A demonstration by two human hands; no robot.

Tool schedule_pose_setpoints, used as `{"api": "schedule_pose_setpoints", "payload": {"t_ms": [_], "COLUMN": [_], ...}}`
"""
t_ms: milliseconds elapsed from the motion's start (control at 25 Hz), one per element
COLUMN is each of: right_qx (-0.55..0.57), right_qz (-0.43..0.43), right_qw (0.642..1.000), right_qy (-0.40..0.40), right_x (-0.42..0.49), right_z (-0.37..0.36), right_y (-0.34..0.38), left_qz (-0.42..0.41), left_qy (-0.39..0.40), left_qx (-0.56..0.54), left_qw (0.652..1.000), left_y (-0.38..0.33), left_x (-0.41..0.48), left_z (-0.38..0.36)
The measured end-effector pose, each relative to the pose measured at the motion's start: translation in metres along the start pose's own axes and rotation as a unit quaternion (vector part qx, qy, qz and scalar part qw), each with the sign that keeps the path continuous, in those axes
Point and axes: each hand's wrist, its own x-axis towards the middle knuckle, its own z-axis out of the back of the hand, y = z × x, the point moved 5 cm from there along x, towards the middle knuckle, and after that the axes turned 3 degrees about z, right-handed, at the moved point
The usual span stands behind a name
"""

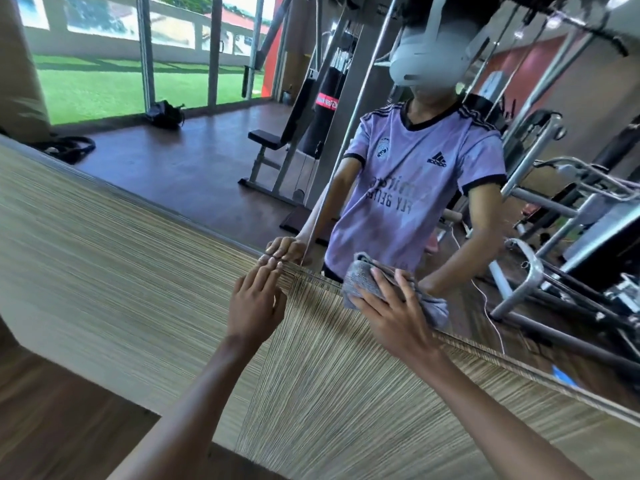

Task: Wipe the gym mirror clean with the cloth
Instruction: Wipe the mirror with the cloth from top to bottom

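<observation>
Along the bottom edge of the mirror (207,150), hazards:
1. Your left hand (256,306), fingers straight and close together, touches the glass with bare fingertips, left of the cloth (360,277). It will likely leave fresh prints.
2. The cloth straddles the seam with the striped wall panel (121,254). A low stroke would likely wipe panel rather than glass.
3. The bunched tail on the right may slip free.

Location: the cloth lies against that bottom edge, under your right hand (391,313). Its fingers (403,287) are splayed and straight, pressing on top. Cloth shows beyond the fingertips and at both sides.
</observation>
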Motion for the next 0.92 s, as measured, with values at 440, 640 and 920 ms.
{"api": "schedule_pose_setpoints", "payload": {"t_ms": [440, 640, 920], "right_qx": [0.035, 0.012, 0.054], "right_qz": [0.021, -0.043, -0.027], "right_qw": [0.998, 0.998, 0.998], "right_qy": [-0.046, -0.043, -0.015], "right_x": [-0.019, -0.195, -0.217], "right_z": [-0.009, 0.008, 0.015], "right_y": [-0.009, -0.104, -0.119], "left_qz": [0.156, 0.192, 0.194], "left_qy": [-0.031, 0.004, 0.023], "left_qx": [-0.092, -0.123, -0.108], "left_qw": [0.983, 0.974, 0.975], "left_y": [-0.054, -0.148, -0.247], "left_x": [-0.013, -0.035, -0.051], "left_z": [-0.035, -0.077, -0.115]}}
